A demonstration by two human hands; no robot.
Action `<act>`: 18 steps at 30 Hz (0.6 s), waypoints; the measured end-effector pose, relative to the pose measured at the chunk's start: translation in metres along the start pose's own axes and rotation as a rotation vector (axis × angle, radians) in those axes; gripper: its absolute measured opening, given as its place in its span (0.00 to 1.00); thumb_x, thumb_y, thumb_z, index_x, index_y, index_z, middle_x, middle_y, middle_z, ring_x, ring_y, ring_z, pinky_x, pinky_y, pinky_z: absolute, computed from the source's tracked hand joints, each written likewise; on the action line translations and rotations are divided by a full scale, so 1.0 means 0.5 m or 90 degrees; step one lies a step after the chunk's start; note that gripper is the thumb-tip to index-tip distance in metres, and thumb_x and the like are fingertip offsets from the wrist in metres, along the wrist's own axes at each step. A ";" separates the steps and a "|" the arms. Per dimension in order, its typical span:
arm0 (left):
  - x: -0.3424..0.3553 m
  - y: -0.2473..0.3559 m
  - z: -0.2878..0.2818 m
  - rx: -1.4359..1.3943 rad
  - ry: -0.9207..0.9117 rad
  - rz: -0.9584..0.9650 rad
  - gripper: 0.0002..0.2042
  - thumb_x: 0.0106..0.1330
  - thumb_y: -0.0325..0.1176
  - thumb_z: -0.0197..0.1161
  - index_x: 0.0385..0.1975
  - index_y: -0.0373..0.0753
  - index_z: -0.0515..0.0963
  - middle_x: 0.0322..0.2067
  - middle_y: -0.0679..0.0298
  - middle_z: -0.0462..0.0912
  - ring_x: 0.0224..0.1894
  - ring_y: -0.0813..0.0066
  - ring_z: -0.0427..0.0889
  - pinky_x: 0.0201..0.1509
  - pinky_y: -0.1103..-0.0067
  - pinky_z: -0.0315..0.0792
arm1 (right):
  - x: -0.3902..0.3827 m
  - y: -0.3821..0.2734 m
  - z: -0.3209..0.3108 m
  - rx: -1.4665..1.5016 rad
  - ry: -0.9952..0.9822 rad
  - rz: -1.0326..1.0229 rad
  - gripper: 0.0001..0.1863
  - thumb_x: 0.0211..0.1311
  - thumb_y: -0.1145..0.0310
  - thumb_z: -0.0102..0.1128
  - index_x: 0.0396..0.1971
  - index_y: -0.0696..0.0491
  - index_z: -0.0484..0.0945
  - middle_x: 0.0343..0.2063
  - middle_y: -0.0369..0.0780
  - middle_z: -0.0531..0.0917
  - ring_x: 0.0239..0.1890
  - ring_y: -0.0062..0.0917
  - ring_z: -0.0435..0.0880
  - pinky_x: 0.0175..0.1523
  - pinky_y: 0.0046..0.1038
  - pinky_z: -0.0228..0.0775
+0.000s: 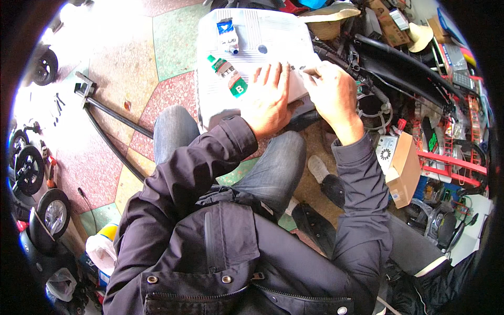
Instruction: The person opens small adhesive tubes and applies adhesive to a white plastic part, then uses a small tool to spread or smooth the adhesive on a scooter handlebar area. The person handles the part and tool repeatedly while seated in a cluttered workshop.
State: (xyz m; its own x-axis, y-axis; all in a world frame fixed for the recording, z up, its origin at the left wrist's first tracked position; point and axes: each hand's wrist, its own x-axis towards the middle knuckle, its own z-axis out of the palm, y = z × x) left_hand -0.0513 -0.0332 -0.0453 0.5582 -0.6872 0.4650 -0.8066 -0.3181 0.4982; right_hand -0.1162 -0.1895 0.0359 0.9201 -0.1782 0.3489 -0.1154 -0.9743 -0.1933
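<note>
A white surface with rounded corners and faint grey lines (286, 39) stands in front of my knees. My left hand (266, 100) lies flat on its near part, fingers stretched out and holding nothing. At its right edge my right hand (334, 97) is closed in a pinch, thumb against fingers; what it holds, if anything, I cannot make out. Small dark marks lie on the white surface between the two hands. Left of my left hand lies a green and white glue tube (228, 77). Farther back is a blue and white tube (228, 35), near a dark round spot.
Crowded along the right are long black parts (404, 65), a straw hat (420, 38), a cardboard box (404, 170) and red metal frames (451, 163). Small wheels (54, 212) line the left side. A black tubular frame (113, 126) lies on the tiled floor by my left knee.
</note>
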 end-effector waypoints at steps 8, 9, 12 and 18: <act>-0.001 -0.001 0.008 -0.002 0.010 -0.002 0.46 0.58 0.47 0.75 0.70 0.22 0.62 0.65 0.37 0.69 0.68 0.40 0.68 0.76 0.52 0.57 | 0.008 0.003 0.015 -0.005 0.021 -0.007 0.06 0.61 0.68 0.69 0.36 0.53 0.88 0.31 0.43 0.87 0.36 0.39 0.88 0.42 0.37 0.79; -0.001 -0.003 0.010 -0.007 0.011 0.001 0.46 0.58 0.47 0.75 0.70 0.22 0.62 0.65 0.38 0.69 0.68 0.40 0.68 0.76 0.52 0.57 | 0.003 0.000 0.010 -0.005 0.014 -0.007 0.06 0.61 0.69 0.69 0.36 0.53 0.88 0.31 0.43 0.87 0.36 0.39 0.88 0.41 0.37 0.79; 0.000 0.001 0.006 -0.012 0.010 0.000 0.46 0.58 0.47 0.75 0.69 0.22 0.63 0.65 0.38 0.70 0.69 0.41 0.67 0.76 0.52 0.57 | -0.008 0.007 -0.008 -0.034 -0.007 0.021 0.07 0.61 0.68 0.70 0.37 0.53 0.89 0.32 0.43 0.88 0.35 0.39 0.88 0.41 0.37 0.79; -0.002 -0.002 0.007 0.001 0.027 0.012 0.46 0.54 0.41 0.75 0.68 0.20 0.62 0.62 0.34 0.70 0.67 0.39 0.68 0.75 0.53 0.58 | 0.014 0.000 0.009 -0.012 0.013 0.023 0.08 0.62 0.67 0.70 0.38 0.53 0.89 0.32 0.44 0.88 0.35 0.39 0.89 0.41 0.36 0.79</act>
State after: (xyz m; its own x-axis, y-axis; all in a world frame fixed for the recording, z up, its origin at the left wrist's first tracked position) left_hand -0.0518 -0.0345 -0.0488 0.5507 -0.6643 0.5054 -0.8173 -0.3061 0.4881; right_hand -0.1082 -0.1902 0.0342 0.9075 -0.2162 0.3601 -0.1560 -0.9695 -0.1889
